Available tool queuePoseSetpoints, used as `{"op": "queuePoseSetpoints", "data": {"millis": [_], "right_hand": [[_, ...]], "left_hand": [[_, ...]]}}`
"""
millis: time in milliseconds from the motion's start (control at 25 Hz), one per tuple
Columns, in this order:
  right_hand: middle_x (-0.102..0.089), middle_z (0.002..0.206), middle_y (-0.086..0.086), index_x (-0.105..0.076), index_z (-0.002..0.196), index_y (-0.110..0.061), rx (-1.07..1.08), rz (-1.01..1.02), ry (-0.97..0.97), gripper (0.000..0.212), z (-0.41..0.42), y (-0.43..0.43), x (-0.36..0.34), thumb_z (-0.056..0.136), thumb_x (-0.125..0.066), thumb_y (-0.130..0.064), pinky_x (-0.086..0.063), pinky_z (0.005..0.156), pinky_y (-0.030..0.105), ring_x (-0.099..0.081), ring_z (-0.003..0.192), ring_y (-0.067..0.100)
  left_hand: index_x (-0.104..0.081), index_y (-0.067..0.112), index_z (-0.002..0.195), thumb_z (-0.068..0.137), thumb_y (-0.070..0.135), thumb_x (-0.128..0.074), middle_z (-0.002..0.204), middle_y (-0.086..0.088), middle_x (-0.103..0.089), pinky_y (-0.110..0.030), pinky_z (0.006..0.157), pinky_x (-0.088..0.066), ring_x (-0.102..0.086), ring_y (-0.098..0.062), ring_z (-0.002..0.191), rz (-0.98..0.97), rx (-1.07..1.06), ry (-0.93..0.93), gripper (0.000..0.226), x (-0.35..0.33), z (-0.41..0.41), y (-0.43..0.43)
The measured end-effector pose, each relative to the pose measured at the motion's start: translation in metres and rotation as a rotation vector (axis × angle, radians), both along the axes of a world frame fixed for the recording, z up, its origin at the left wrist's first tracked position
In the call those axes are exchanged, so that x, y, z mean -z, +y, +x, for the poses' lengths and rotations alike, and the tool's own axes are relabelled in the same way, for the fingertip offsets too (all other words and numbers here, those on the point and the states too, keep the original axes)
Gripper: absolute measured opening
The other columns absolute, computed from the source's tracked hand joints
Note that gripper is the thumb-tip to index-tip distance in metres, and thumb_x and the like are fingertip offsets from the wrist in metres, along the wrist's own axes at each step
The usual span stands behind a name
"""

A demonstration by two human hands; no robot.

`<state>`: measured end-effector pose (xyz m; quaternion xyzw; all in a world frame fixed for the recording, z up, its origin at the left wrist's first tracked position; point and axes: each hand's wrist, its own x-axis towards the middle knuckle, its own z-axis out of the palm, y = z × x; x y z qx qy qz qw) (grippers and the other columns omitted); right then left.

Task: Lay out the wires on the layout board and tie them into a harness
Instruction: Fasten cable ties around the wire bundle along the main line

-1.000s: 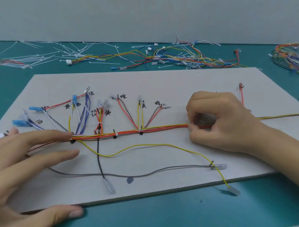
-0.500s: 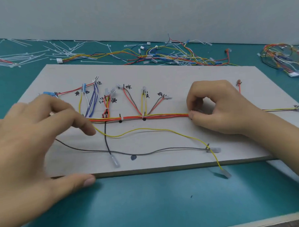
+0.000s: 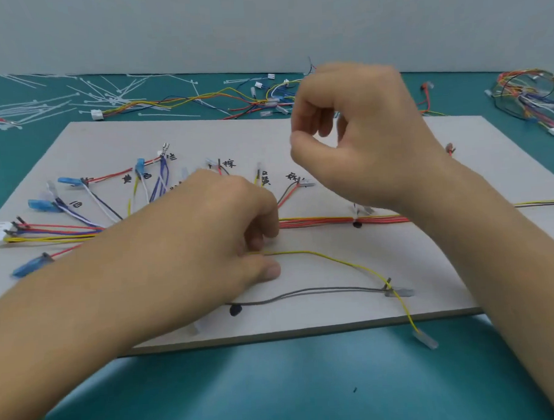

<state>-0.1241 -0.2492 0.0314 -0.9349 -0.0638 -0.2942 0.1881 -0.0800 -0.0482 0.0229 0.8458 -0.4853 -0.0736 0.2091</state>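
Lifted off the bundle [image 3: 317,221] since a second ago, the right hand [image 3: 355,133] is held in the air above the board [image 3: 430,266], its fingers curled and blurred, with nothing seen between them. The left hand [image 3: 219,231] has been brought rightward and set down over the bundle's middle, fingers curled, the yellow wire [image 3: 344,261] pinched between thumb and forefinger. That wire is draped over the board's near edge, its clear terminal [image 3: 427,341] lying on the table [image 3: 277,384]. The bundle is laid along the board's length, with branches fanned toward the far side. A grey wire [image 3: 320,291] is laid nearer the edge. Cable ties [image 3: 42,105] and loose wires [image 3: 201,99] are strewn behind.
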Motion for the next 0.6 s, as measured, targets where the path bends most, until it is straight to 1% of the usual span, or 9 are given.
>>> {"op": "queuePoseSetpoints", "data": {"millis": [80, 200, 280, 360, 440, 480, 520, 560, 600], "right_hand": [[-0.058, 0.072, 0.001, -0.067, 0.075, -0.005, -0.034, 0.015, 0.020, 0.004, -0.004, 0.001, 0.011, 0.078, -0.066, -0.006, -0.035, 0.062, 0.013, -0.055, 0.070, 0.019], [-0.062, 0.074, 0.004, -0.068, 0.076, -0.005, -0.086, 0.052, 0.081, 0.004, -0.016, -0.002, 0.019, 0.080, -0.070, -0.004, -0.041, 0.064, 0.017, -0.058, 0.072, 0.020], [-0.063, 0.074, 0.004, -0.069, 0.076, -0.006, -0.103, 0.096, 0.066, 0.005, -0.019, -0.005, 0.015, 0.081, -0.070, -0.005, -0.042, 0.065, 0.017, -0.058, 0.072, 0.017], [-0.064, 0.074, 0.003, -0.069, 0.076, -0.006, -0.122, 0.118, 0.059, 0.005, -0.022, -0.005, 0.011, 0.081, -0.069, -0.005, -0.042, 0.064, 0.017, -0.059, 0.071, 0.016], [-0.065, 0.073, 0.002, -0.070, 0.076, -0.007, -0.153, 0.133, 0.126, 0.006, -0.025, -0.005, 0.011, 0.081, -0.070, -0.003, -0.041, 0.063, 0.015, -0.060, 0.069, 0.016], [-0.065, 0.071, 0.000, -0.070, 0.076, -0.008, -0.175, 0.140, 0.187, 0.007, -0.026, -0.005, 0.011, 0.081, -0.070, -0.002, -0.041, 0.062, 0.014, -0.060, 0.067, 0.017], [-0.066, 0.069, -0.001, -0.070, 0.075, -0.008, -0.200, 0.143, 0.253, 0.008, -0.028, -0.005, 0.010, 0.081, -0.070, -0.002, -0.040, 0.062, 0.014, -0.060, 0.065, 0.017], [-0.065, 0.068, -0.003, -0.070, 0.075, -0.010, -0.230, 0.148, 0.316, 0.008, -0.029, -0.006, 0.009, 0.081, -0.071, -0.003, -0.040, 0.061, 0.014, -0.060, 0.064, 0.017], [-0.065, 0.067, -0.006, -0.071, 0.076, -0.012, -0.262, 0.164, 0.383, 0.008, -0.031, -0.007, 0.007, 0.082, -0.071, -0.006, -0.040, 0.060, 0.015, -0.059, 0.063, 0.016]], "left_hand": [[-0.073, 0.031, 0.077, 0.076, 0.037, -0.079, 0.068, 0.025, -0.066, -0.007, 0.065, -0.043, -0.061, 0.006, 0.068, -0.014, 0.032, 0.034, 0.008, 0.002, 0.001, 0.002], [-0.069, 0.033, 0.064, 0.070, 0.036, -0.069, 0.066, 0.036, -0.058, -0.001, 0.065, -0.041, -0.057, 0.010, 0.060, 0.063, 0.111, 0.016, 0.007, -0.001, 0.002, 0.010], [-0.065, 0.034, 0.059, 0.062, 0.034, -0.069, 0.062, 0.036, -0.055, 0.002, 0.055, -0.038, -0.053, 0.010, 0.052, 0.101, 0.139, 0.041, 0.005, -0.005, 0.000, 0.019], [-0.064, 0.035, 0.057, 0.058, 0.037, -0.067, 0.061, 0.033, -0.055, -0.001, 0.046, -0.035, -0.051, 0.008, 0.047, 0.124, 0.159, 0.054, 0.004, -0.007, 0.000, 0.026], [-0.065, 0.035, 0.059, 0.057, 0.046, -0.061, 0.059, 0.029, -0.058, -0.003, 0.040, -0.033, -0.050, 0.006, 0.043, 0.177, 0.153, 0.057, 0.012, -0.008, 0.002, 0.032], [-0.066, 0.033, 0.060, 0.057, 0.047, -0.059, 0.057, 0.026, -0.059, -0.007, 0.038, -0.036, -0.050, 0.005, 0.042, 0.189, 0.142, 0.053, 0.015, -0.008, 0.002, 0.033], [-0.065, 0.029, 0.059, 0.059, 0.043, -0.062, 0.055, 0.021, -0.059, -0.007, 0.037, -0.036, -0.050, 0.004, 0.040, 0.200, 0.123, 0.073, 0.015, -0.007, 0.000, 0.033], [-0.064, 0.021, 0.058, 0.066, 0.031, -0.066, 0.049, 0.012, -0.056, -0.003, 0.038, -0.033, -0.049, 0.005, 0.039, 0.158, 0.119, 0.135, 0.013, -0.003, -0.002, 0.034], [-0.061, 0.010, 0.058, 0.075, 0.012, -0.064, 0.043, 0.005, -0.047, -0.001, 0.039, -0.031, -0.047, 0.006, 0.037, 0.085, 0.106, 0.218, 0.017, 0.002, -0.005, 0.033]]}}
